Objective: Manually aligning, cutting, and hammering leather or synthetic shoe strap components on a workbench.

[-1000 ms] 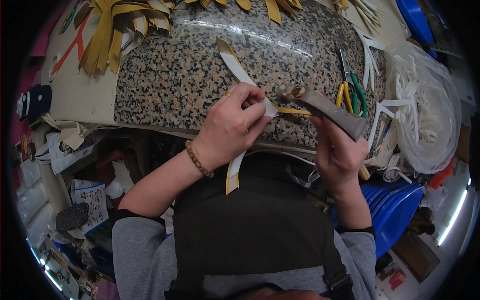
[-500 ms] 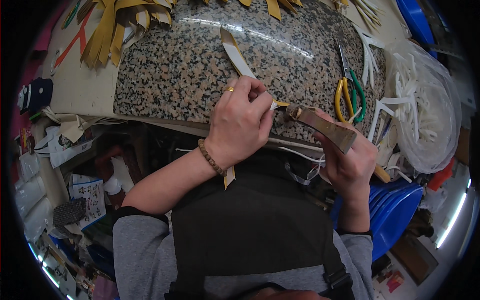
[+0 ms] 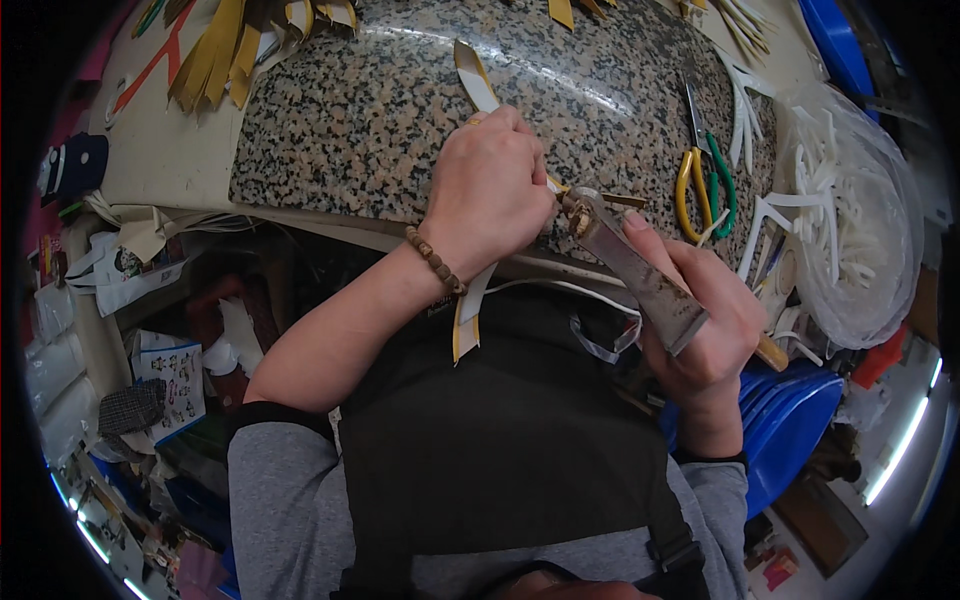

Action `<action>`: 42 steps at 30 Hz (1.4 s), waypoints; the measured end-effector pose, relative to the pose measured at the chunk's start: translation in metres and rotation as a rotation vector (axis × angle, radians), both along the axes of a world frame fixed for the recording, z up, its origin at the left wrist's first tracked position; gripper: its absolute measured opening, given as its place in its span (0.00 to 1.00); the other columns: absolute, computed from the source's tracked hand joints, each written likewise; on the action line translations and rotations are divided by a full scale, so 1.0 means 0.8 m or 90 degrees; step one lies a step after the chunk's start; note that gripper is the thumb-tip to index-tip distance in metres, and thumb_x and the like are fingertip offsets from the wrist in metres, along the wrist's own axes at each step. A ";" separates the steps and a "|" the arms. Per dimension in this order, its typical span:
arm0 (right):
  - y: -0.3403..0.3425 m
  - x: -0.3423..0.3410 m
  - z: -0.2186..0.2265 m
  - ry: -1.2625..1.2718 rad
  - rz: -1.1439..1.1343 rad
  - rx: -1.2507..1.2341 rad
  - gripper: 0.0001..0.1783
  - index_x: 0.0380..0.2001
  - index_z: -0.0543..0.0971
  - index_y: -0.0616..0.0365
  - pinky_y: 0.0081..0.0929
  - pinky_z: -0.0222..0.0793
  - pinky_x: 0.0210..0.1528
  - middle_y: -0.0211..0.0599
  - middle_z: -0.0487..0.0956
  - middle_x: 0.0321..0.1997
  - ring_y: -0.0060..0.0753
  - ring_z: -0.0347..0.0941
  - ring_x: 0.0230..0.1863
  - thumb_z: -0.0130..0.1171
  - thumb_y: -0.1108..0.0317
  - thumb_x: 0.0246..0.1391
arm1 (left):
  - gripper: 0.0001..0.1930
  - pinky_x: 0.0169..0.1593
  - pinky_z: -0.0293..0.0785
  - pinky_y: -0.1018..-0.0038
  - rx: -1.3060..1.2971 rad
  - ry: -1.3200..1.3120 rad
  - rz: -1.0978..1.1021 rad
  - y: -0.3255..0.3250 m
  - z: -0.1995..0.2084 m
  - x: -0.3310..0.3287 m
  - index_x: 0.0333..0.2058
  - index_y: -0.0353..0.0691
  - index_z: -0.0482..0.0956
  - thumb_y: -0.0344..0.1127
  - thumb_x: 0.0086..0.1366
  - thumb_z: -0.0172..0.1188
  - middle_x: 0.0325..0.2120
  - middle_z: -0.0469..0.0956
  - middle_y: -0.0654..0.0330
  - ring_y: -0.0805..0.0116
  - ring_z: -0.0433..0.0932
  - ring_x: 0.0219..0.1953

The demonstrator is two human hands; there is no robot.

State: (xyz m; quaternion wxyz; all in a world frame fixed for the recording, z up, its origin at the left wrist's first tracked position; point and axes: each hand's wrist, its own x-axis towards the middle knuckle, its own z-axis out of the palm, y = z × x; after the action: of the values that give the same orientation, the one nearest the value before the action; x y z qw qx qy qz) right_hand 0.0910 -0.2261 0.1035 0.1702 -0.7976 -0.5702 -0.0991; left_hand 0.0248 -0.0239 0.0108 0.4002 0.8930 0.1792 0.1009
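beige tbl (image 3: 180, 155); lit tube lts (image 3: 903, 433) l & r

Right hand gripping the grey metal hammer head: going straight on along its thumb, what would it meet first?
The right hand would likely meet the narrow tan strip just past its thumb tip, seen against the speckled granite slab; depth is unclear.

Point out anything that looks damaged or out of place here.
The hammer head in the right hand is blotched brown, perhaps with rust, so it looks worn. Nothing on the stone slab looks plainly spilled or broken.
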 end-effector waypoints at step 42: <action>0.000 -0.002 -0.064 0.037 -0.058 0.081 0.21 0.50 0.87 0.54 0.32 0.75 0.28 0.33 0.83 0.32 0.38 0.79 0.25 0.67 0.77 0.49 | 0.05 0.51 0.79 0.67 -0.059 -0.064 -0.163 0.033 -0.007 -0.021 0.27 0.33 0.78 0.25 0.59 0.65 0.44 0.82 0.57 0.58 0.83 0.46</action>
State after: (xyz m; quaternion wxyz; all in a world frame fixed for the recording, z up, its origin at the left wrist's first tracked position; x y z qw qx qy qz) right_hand 0.0892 -0.2265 0.0522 0.2324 -0.8129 -0.5205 -0.1194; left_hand 0.0080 0.0026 0.0051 0.4589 0.8831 0.0479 0.0850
